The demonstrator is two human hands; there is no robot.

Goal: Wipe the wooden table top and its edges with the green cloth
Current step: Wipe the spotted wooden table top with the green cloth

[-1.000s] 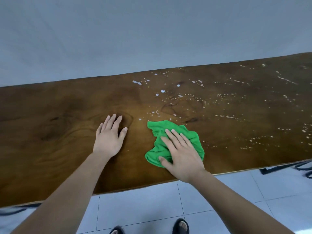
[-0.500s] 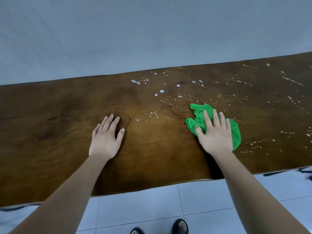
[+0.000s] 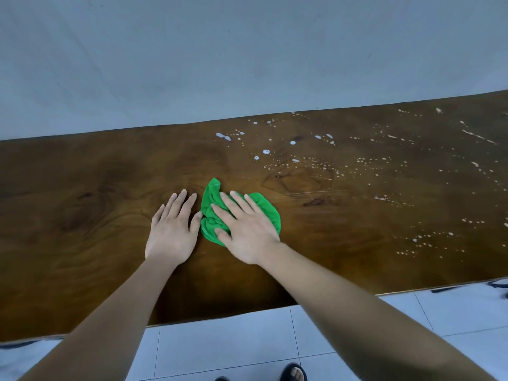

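A long dark wooden table top (image 3: 82,204) runs across the view, its near edge toward me. White droplets (image 3: 294,149) speckle its middle and right part. The crumpled green cloth (image 3: 213,199) lies on the wood near the centre. My right hand (image 3: 247,229) presses flat on the cloth with its fingers spread over it. My left hand (image 3: 173,229) rests flat on the bare wood right beside the cloth, its thumb touching the cloth's left edge, and it holds nothing.
A plain grey wall (image 3: 247,50) rises directly behind the table's far edge. White floor tiles (image 3: 220,350) lie below the near edge, with my sandalled feet (image 3: 294,373) at the bottom. Dark cables (image 3: 494,287) show at the right under the table edge.
My right hand has swept the cloth from the right back to the left, up against my left hand. The left hand has stayed flat in place.
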